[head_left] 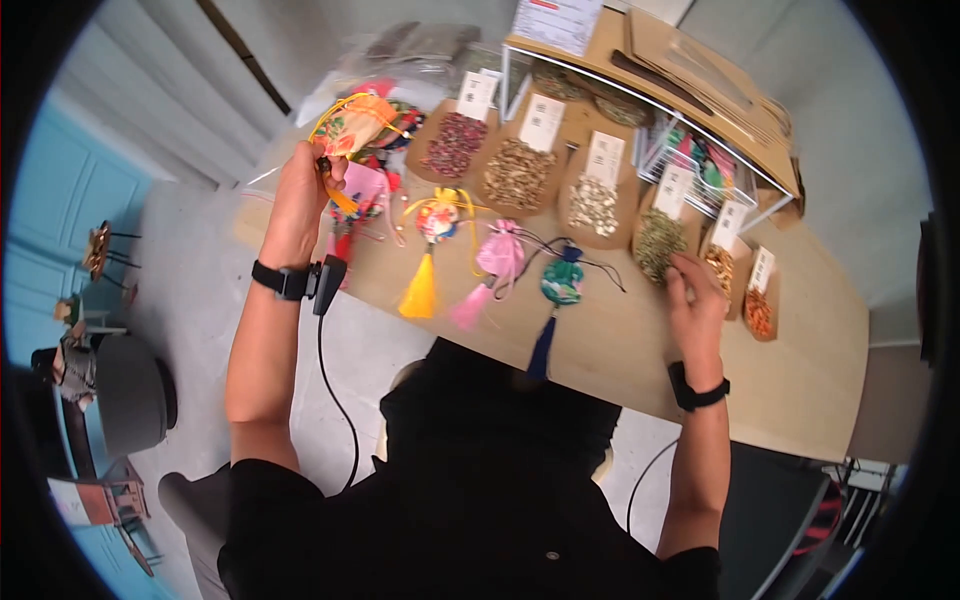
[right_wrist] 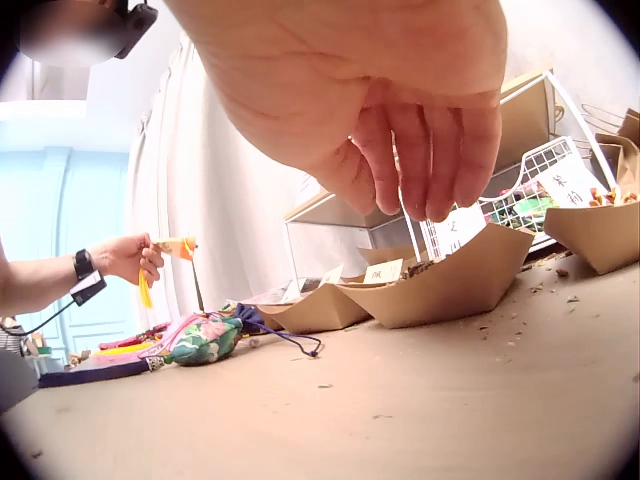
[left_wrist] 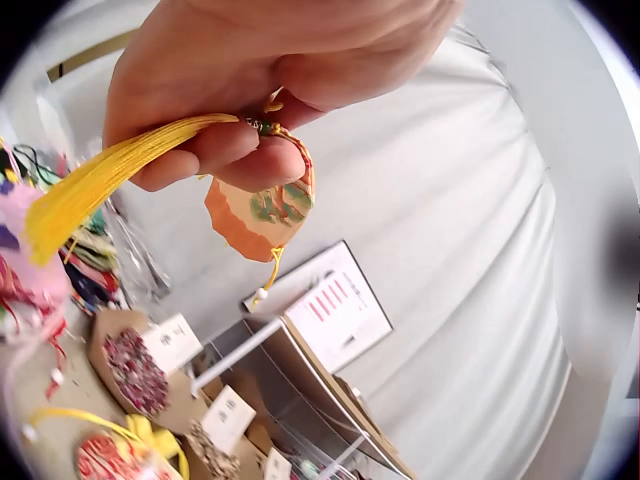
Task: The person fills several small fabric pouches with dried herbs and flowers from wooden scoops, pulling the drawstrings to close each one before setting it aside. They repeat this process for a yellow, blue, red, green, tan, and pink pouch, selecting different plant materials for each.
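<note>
My left hand (head_left: 303,190) is raised at the left of the table and grips the lower end of an orange drawstring sachet pouch (head_left: 358,122) with a floral print. In the left wrist view its yellow tassel (left_wrist: 110,180) sticks out from between the curled fingers, beside small green beads. My right hand (head_left: 700,315) is over the near edge of a paper tray of dried green herbs (head_left: 660,240). In the right wrist view the fingers (right_wrist: 440,160) hang down, loosely bent, at the tray's rim; nothing shows between them.
Three tasselled sachets, yellow (head_left: 437,215), pink (head_left: 500,255) and green (head_left: 562,283), lie along the table's front. Several labelled trays of dried flowers and herbs, such as one with dark red buds (head_left: 455,145), form a row behind. A wooden shelf (head_left: 690,90) stands at the back.
</note>
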Available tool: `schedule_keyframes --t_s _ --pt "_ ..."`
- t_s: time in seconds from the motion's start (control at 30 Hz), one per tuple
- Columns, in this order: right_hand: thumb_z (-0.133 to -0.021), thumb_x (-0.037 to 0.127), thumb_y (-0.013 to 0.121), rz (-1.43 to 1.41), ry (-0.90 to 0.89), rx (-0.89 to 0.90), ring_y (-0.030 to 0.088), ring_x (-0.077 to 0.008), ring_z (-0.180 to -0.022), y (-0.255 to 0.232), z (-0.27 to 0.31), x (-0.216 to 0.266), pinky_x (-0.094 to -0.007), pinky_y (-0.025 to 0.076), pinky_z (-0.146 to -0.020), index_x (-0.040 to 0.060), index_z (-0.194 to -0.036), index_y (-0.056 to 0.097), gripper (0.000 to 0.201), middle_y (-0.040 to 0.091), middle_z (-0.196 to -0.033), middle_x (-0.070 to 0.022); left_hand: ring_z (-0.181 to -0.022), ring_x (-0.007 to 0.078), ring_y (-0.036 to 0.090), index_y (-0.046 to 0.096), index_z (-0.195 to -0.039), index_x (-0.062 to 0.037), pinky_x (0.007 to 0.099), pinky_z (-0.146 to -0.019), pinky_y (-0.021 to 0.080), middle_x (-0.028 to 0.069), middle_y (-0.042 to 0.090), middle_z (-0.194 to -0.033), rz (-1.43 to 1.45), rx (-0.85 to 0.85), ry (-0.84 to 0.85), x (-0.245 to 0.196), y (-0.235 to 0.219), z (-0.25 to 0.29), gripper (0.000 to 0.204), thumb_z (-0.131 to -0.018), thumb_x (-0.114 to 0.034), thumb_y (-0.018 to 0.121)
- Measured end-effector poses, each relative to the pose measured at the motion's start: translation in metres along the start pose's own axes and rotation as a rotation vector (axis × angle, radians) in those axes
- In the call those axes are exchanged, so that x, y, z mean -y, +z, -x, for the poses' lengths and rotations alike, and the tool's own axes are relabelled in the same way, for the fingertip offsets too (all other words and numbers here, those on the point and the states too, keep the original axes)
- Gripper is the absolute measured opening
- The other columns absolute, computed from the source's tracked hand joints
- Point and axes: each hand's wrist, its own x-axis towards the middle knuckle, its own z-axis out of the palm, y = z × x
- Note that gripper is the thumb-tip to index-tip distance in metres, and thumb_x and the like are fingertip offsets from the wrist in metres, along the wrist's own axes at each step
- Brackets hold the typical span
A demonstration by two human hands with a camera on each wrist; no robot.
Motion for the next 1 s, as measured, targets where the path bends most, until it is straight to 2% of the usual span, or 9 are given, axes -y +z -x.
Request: schedule_keyframes --t_s 0.03,0.23,0.37,0.57,0.67,0.7,0.8,0.9,1.0 --pt "-0.096 0.003 0.068 -0.052 0.075 0.008 0.071 -0.0279 -0.096 -0.003 0.001 0.006 -0.0355 0.056 -0.087 -0.0031 -0.110 0.074 0.016 0.074 -0.111 -0.0161 -0.066 0.0138 0.045 0.054 -0.086 -0.0110 0.0321 -0.068 0.042 0.0007 0.052 -0.073 -0.047 -0.028 0.001 -0.002 -0.013 -0.010 0.027 -0.103 -0.029 0.043" --pt "-0.098 0.004 0.068 -0.049 0.050 -0.050 0.071 -0.0268 -0.101 -0.009 0.019 0.023 -0.0345 0.054 -0.093 -0.0023 -0.111 0.075 0.015 0.074 -0.111 -0.0159 -0.064 0.0145 0.047 0.055 -0.084 -0.0120 0.0327 -0.065 0.043 0.0008 0.055 -0.072 -0.105 -0.050 -0.088 0.021 -0.086 -0.064 0.028 -0.102 -0.030 0.043" --pt "-0.100 0.005 0.067 -0.107 0.099 -0.097 0.070 -0.0253 -0.104 -0.015 0.033 0.039 -0.0349 0.053 -0.096 -0.0022 -0.110 0.075 0.015 0.074 -0.111 -0.0146 -0.063 0.0154 0.053 0.058 -0.090 -0.0088 0.0316 -0.061 0.044 0.0042 0.059 -0.071 -0.083 -0.027 -0.101 0.041 -0.084 -0.051 0.028 -0.102 -0.030 0.044" --pt "-0.100 0.004 0.068 -0.201 0.207 -0.111 0.068 -0.0236 -0.103 -0.018 0.060 0.044 -0.0337 0.052 -0.094 -0.0023 -0.110 0.075 0.014 0.074 -0.110 -0.0139 -0.065 0.0143 0.052 0.064 -0.084 -0.0063 0.0297 -0.064 0.042 0.0044 0.063 -0.074 -0.120 -0.134 -0.172 0.061 -0.068 0.000 0.033 -0.100 -0.031 0.049" --pt "-0.100 0.004 0.068 -0.278 0.226 -0.116 0.068 -0.0223 -0.102 -0.010 0.072 0.034 -0.0330 0.052 -0.092 -0.0021 -0.110 0.075 0.013 0.073 -0.110 -0.0132 -0.065 0.0137 0.051 0.065 -0.082 -0.0049 0.0289 -0.064 0.042 0.0034 0.062 -0.073 -0.301 -0.159 -0.259 0.055 -0.056 0.013 0.035 -0.099 -0.033 0.054" --pt "-0.100 0.004 0.068 -0.303 0.258 -0.111 0.068 -0.0217 -0.101 -0.007 0.076 0.031 -0.0327 0.052 -0.092 -0.0021 -0.110 0.075 0.013 0.073 -0.109 -0.0129 -0.064 0.0127 0.048 0.061 -0.076 -0.0073 0.0293 -0.062 0.040 0.0020 0.058 -0.070 -0.414 -0.149 -0.269 0.061 -0.062 0.013 0.038 -0.098 -0.037 0.056" --pt "-0.100 0.004 0.069 -0.367 0.335 -0.104 0.067 -0.0195 -0.099 0.002 0.088 0.023 -0.0313 0.052 -0.088 -0.0021 -0.109 0.074 0.013 0.073 -0.108 -0.0118 -0.063 0.0123 0.049 0.062 -0.072 -0.0053 0.0295 -0.060 0.038 0.0015 0.057 -0.067 -0.605 -0.148 -0.292 0.074 -0.076 0.002 0.045 -0.100 -0.041 0.056" --pt "-0.100 0.003 0.068 -0.396 0.360 -0.101 0.066 -0.0166 -0.093 0.012 0.103 0.014 -0.0287 0.052 -0.083 -0.0024 -0.108 0.074 0.012 0.072 -0.105 -0.0103 -0.066 0.0134 0.054 0.066 -0.074 -0.0028 0.0312 -0.063 0.044 0.0046 0.061 -0.067 -0.856 -0.111 -0.250 0.078 -0.083 -0.002 0.052 -0.100 -0.046 0.056" --pt "-0.100 0.002 0.067 -0.430 0.375 -0.106 0.064 -0.0139 -0.086 0.019 0.116 0.004 -0.0267 0.051 -0.078 -0.0026 -0.107 0.074 0.011 0.071 -0.102 -0.0087 -0.075 0.0332 0.069 0.074 -0.085 -0.0006 0.0414 -0.076 0.053 0.0176 0.074 -0.080 -1.106 -0.096 -0.209 0.069 -0.076 0.003 0.059 -0.097 -0.056 0.058"
